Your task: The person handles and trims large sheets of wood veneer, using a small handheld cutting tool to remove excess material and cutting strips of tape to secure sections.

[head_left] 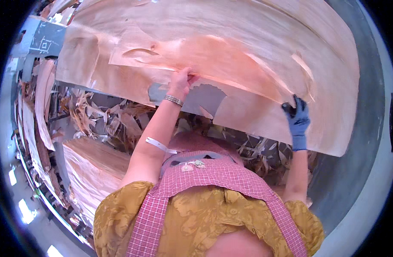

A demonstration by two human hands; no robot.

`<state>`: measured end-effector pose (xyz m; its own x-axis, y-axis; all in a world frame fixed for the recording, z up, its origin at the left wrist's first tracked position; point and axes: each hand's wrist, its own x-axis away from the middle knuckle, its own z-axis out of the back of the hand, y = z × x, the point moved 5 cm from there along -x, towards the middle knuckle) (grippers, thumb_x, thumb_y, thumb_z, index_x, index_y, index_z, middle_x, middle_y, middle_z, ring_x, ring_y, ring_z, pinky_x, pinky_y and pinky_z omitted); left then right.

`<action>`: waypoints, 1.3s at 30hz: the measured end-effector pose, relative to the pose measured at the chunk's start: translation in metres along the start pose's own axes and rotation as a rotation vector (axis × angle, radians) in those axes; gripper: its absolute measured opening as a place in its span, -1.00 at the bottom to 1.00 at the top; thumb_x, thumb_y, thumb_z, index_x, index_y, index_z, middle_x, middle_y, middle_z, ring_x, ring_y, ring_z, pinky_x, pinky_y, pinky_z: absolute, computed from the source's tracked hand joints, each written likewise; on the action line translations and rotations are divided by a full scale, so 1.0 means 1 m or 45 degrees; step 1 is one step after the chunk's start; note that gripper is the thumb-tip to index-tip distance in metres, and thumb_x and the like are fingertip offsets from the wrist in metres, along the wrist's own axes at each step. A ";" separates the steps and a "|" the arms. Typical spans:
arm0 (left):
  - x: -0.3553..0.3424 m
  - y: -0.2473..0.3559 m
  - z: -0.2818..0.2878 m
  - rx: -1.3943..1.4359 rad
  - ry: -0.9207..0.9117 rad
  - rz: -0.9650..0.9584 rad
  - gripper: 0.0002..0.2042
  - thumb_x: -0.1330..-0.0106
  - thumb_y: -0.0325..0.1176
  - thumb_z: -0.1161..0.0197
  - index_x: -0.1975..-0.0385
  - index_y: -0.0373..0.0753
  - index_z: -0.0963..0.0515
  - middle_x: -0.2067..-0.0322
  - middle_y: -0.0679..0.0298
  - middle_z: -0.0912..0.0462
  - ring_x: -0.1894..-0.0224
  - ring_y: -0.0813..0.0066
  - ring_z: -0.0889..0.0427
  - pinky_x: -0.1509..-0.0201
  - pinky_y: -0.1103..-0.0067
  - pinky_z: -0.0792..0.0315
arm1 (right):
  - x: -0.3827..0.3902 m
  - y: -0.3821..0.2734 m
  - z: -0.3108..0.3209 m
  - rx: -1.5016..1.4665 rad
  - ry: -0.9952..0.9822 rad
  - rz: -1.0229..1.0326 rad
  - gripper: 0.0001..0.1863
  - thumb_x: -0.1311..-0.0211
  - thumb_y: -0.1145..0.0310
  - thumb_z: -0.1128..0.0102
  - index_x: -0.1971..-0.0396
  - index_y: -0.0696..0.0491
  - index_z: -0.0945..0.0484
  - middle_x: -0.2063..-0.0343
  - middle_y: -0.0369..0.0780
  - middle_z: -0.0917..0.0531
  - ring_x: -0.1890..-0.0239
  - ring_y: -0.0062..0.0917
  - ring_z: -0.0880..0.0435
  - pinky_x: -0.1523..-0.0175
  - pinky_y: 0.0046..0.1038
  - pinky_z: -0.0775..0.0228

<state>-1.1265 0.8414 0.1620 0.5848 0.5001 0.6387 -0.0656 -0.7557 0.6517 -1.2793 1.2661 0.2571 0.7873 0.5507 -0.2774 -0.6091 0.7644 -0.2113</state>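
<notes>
- We look down on a workshop where a broad grey surface shows through a gap near the middle of the frame
- Across the upper half of the frame we see wide, pale sheets of thin wood lying in layers, with the lower sheet reaching down toward the right
- On top of it lies the upper sheet, pinkish tan and rippled, its near edge slanting from upper left down to the right hand
- At the bottom of the frame we find an ochre top under a pink checked apron
- In the lower left we see a stack of pale wood sheets, with curled wood scraps heaped just above it
- Near the upper left corner we make out a dark blue panel with white markings
- Just above the centre we see the bare left hand, its fingers curled in and gripping the upper sheet's near edge
- Right of centre we see the right hand in a blue glove with black fingertips, at the same edge; we cannot tell whether it grips or only presses
- Left of centre we spot a white strip around the left forearm and, nearer the hand, a metal wristband
</notes>
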 end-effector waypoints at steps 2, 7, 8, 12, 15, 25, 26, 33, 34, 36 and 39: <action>0.010 -0.003 -0.001 -0.003 0.039 -0.044 -0.96 -0.26 -0.55 -0.06 0.38 -0.33 -0.46 0.38 0.15 -0.59 0.43 0.34 -0.64 0.33 0.45 -0.67 | -0.006 -0.065 -0.016 -0.127 -0.060 0.127 -0.22 0.05 -0.01 -0.43 -0.23 -0.13 -0.38 -0.01 -0.12 -0.50 0.02 -0.23 -0.56 0.06 -0.23 -0.51; 0.008 0.013 -0.005 -0.025 -0.154 -0.053 -0.93 -0.33 -0.52 -0.04 0.36 -0.33 -0.47 0.37 0.16 -0.57 0.35 0.33 -0.64 0.17 0.31 -0.67 | -0.055 -0.168 -0.048 -0.071 -0.171 0.433 -0.38 -0.04 0.07 -0.33 -0.16 -0.20 -0.43 0.08 -0.20 -0.53 0.09 -0.36 -0.55 0.20 -0.31 -0.54; 0.010 0.018 0.000 -0.031 -0.176 -0.103 -0.91 -0.37 -0.46 -0.04 0.31 -0.32 -0.46 0.39 0.18 -0.57 0.35 0.34 -0.64 0.17 0.32 -0.67 | -0.061 -0.174 -0.060 -0.020 -0.335 0.489 -0.49 -0.04 0.14 -0.32 -0.05 -0.17 -0.48 0.12 -0.20 -0.52 0.08 -0.36 -0.55 0.20 -0.30 -0.53; 0.018 0.040 0.050 -0.015 0.055 -0.165 -0.87 -0.37 -0.40 -0.06 0.28 -0.34 -0.43 0.40 0.24 -0.51 0.38 0.38 -0.63 0.30 0.39 -0.68 | -0.049 -0.202 -0.091 0.031 -0.424 0.620 -0.71 -0.03 0.25 -0.27 0.20 -0.15 -0.49 0.26 -0.29 -0.52 0.16 -0.38 -0.56 0.22 -0.25 -0.53; 0.015 0.043 0.094 -0.204 0.089 -0.265 -0.85 -0.38 -0.37 -0.09 0.25 -0.33 -0.41 0.40 0.27 -0.50 0.40 0.44 -0.61 0.34 0.43 -0.67 | -0.048 -0.230 -0.095 -0.049 -0.535 0.660 -0.72 -0.07 0.28 -0.27 0.17 -0.15 -0.53 0.28 -0.26 -0.54 0.17 -0.35 -0.57 0.22 -0.25 -0.52; 0.054 -0.014 0.150 0.030 0.109 -0.121 -0.88 -0.41 -0.30 -0.12 0.27 -0.19 -0.43 0.38 0.39 -0.49 0.31 0.56 -0.56 0.23 0.48 -0.64 | -0.217 -0.249 -0.194 0.289 -0.279 0.468 -0.49 -0.33 0.21 0.01 -0.26 -0.03 -0.31 -0.29 -0.15 -0.33 -0.34 -0.26 -0.26 -0.33 -0.16 -0.14; 0.059 -0.015 0.159 0.031 0.118 -0.126 -0.88 -0.41 -0.30 -0.12 0.27 -0.19 -0.43 0.38 0.39 -0.49 0.31 0.56 -0.56 0.23 0.48 -0.64 | -0.218 -0.241 -0.209 0.281 -0.279 0.475 -0.49 -0.33 0.21 0.01 -0.26 -0.03 -0.31 -0.29 -0.15 -0.33 -0.34 -0.26 -0.26 -0.33 -0.16 -0.14; 0.073 -0.018 0.191 0.019 0.130 -0.123 -0.82 -0.43 -0.30 -0.09 0.10 -0.23 -0.46 0.24 0.32 -0.59 0.26 0.51 -0.64 0.21 0.51 -0.66 | -0.231 -0.223 -0.233 0.126 -0.454 0.474 -0.43 -0.41 0.10 0.16 -0.36 -0.04 -0.17 -0.39 -0.15 -0.15 -0.43 -0.31 -0.09 -0.45 -0.13 0.12; 0.072 -0.016 0.190 0.044 0.123 -0.131 -0.82 -0.43 -0.30 -0.09 0.09 -0.23 -0.46 0.25 0.32 -0.59 0.27 0.51 -0.64 0.22 0.51 -0.66 | -0.235 -0.217 -0.234 0.145 -0.464 0.470 -0.43 -0.41 0.09 0.16 -0.36 -0.05 -0.17 -0.39 -0.15 -0.15 -0.43 -0.31 -0.09 -0.45 -0.14 0.12; 0.073 -0.013 0.191 0.002 0.143 -0.118 -0.81 -0.43 -0.31 -0.08 0.08 -0.24 -0.45 0.24 0.31 -0.59 0.27 0.50 -0.64 0.22 0.52 -0.66 | -0.239 -0.220 -0.235 0.211 -0.487 0.490 -0.43 -0.41 0.08 0.14 -0.36 -0.06 -0.17 -0.39 -0.14 -0.16 -0.42 -0.30 -0.11 -0.44 -0.14 0.09; 0.072 -0.003 0.190 -0.043 0.181 -0.121 -0.80 -0.42 -0.33 -0.07 0.07 -0.27 -0.43 0.23 0.27 -0.60 0.26 0.47 -0.65 0.23 0.51 -0.66 | -0.234 -0.217 -0.232 0.163 -0.484 0.479 -0.42 -0.39 0.07 0.12 -0.34 -0.05 -0.19 -0.38 -0.13 -0.19 -0.40 -0.27 -0.16 -0.42 -0.12 0.04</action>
<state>-0.9307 0.7989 0.1286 0.4693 0.6255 0.6233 -0.0440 -0.6884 0.7240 -1.3539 0.8936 0.1501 0.5108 0.8582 0.0513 -0.8575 0.5128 -0.0405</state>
